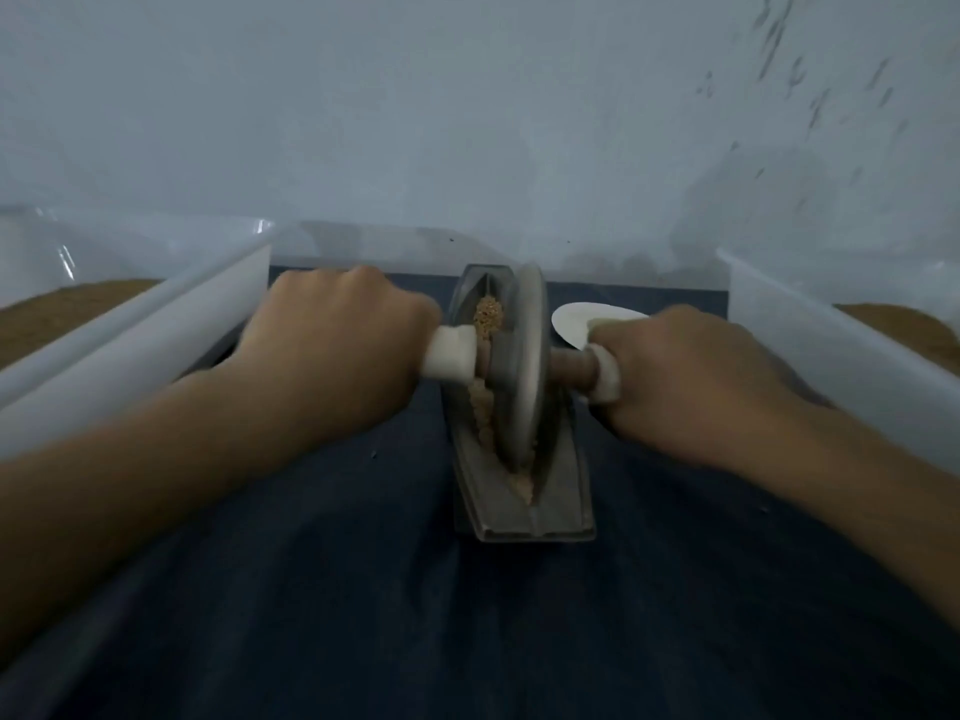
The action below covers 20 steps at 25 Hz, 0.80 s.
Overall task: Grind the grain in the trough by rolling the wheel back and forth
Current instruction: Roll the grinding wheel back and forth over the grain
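Flat metal wheel (524, 366), seemingly gritty grain (487, 317)

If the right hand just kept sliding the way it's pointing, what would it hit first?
Probably the wheel: the right hand grips the white handle and points inward along the brown axle, with nothing between. Depth is hard to judge.

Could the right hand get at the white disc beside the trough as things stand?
Probably yes, once freed: the right hand grips the wheel's handle, and the white disc lies just beyond its knuckles with nothing between.
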Tool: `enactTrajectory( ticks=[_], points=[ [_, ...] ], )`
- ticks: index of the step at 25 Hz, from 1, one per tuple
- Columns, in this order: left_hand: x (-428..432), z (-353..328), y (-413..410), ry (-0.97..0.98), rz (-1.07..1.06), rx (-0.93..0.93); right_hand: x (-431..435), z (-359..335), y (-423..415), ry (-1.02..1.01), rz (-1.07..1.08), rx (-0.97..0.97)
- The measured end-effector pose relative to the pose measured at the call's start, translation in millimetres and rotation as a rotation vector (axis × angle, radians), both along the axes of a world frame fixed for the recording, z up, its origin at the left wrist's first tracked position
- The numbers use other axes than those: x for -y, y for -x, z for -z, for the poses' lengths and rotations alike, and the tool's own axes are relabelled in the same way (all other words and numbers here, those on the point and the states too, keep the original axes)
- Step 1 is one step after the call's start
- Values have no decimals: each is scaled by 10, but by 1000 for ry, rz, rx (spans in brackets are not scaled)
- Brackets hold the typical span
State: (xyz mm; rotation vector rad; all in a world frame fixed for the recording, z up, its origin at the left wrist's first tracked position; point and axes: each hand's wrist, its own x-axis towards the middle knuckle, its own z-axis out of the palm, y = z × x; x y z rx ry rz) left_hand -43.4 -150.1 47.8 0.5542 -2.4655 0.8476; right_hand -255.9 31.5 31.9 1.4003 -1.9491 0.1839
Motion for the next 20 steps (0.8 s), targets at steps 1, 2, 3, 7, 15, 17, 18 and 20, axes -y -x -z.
enactTrajectory(
  ticks=[1,2,3,7,15,17,18,20],
  points=[
    [-3,-10,-100,17,30,-36,-90,12,-24,92,-29,-51],
    [52,-28,-74,-3,18,-46,-66,-25,19,86,-23,-60],
    [88,-9,-6,-22,-1,-44,21,-32,44,40,24,-61],
    [217,-102,613,-226,-241,-15,620,-181,162,-155,197,297],
    [88,43,13,-23,49,-82,54,-50,37,66,50,-93],
    [139,43,219,-35,-55,-54,260,-41,84,-56,109,58],
    [170,-2,393,-99,-133,-48,425,-98,115,-111,155,176],
    [278,-78,655,-219,-232,-42,693,-214,183,-148,185,280]
  ],
)
